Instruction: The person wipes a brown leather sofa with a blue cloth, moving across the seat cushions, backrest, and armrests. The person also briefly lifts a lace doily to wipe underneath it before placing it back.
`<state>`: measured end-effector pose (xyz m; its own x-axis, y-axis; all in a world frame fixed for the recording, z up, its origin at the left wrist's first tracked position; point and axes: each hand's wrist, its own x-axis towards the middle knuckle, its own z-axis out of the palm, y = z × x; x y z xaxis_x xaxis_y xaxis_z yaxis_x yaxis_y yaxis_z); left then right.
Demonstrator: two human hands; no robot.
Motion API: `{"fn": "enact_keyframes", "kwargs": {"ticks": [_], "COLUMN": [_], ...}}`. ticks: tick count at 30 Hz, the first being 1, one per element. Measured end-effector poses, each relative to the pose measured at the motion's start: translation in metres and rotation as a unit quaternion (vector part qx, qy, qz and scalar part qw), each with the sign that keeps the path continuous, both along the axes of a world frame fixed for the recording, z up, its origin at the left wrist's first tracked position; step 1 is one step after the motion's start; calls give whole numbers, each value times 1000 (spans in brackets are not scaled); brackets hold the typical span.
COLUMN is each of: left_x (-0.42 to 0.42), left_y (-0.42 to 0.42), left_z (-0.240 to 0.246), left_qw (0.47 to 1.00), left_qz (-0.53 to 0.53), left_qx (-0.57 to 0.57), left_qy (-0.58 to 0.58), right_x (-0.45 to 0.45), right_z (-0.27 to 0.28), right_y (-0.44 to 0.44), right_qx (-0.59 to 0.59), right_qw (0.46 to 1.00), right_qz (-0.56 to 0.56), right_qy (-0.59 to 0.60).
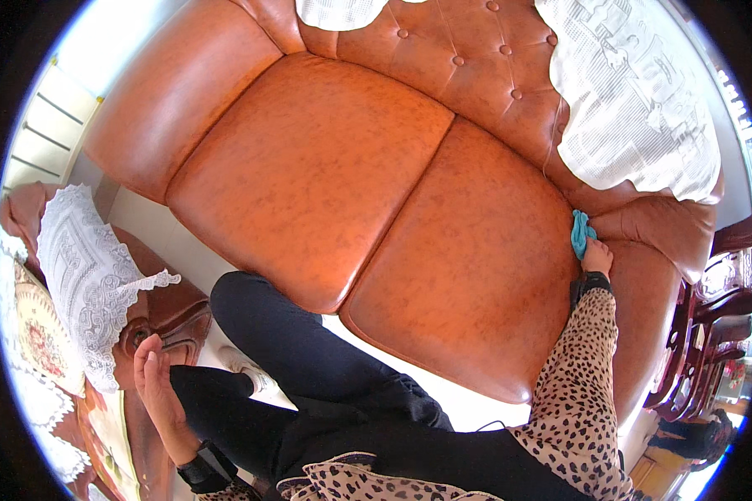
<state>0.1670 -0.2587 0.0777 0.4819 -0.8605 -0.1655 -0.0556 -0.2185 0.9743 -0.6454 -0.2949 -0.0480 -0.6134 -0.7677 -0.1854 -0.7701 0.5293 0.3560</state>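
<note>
A brown leather sofa (326, 169) with two seat cushions and a button-tufted back fills the middle of the view. My right hand (597, 257) is closed on a teal cloth (580, 233), at the gap between the right seat cushion (470, 269) and the right armrest, near the back corner. My left hand (156, 382) holds nothing; its fingers are extended beside my left knee, near the carved front of a second brown seat. White lace covers (639, 100) hang over the sofa's back.
A white lace cover (94, 282) drapes the second seat (163, 275) at the left. Farther left lies a round floral-patterned piece (44, 325). Dark carved wooden furniture (683, 357) stands beyond the right armrest (639, 313). A person (689, 435) is partly seen at the far lower right.
</note>
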Motion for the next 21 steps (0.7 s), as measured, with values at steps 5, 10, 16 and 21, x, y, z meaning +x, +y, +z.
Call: {"fn": "enact_keyframes", "kwargs": {"ticks": [5, 10, 16, 21], "left_x": [-1, -9, -4, 6], "left_y": [-9, -22, -29, -21], "left_z": [-8, -16, -21, -25], "left_qw": [999, 999, 997, 994], "left_qz": [-19, -39, -61, -75], "left_qx": [6, -1, -23, -37], "left_qy": [41, 28, 47, 69], "right_x": [-16, 8, 62, 118], "right_z": [-19, -9, 19, 40], "right_y": [36, 72, 130, 173], "right_qx": [-132, -123, -72, -43], "right_qw": [983, 977, 975, 972], "right_qz": [56, 46, 55, 3], "right_qy": [-117, -169, -202, -233]}}
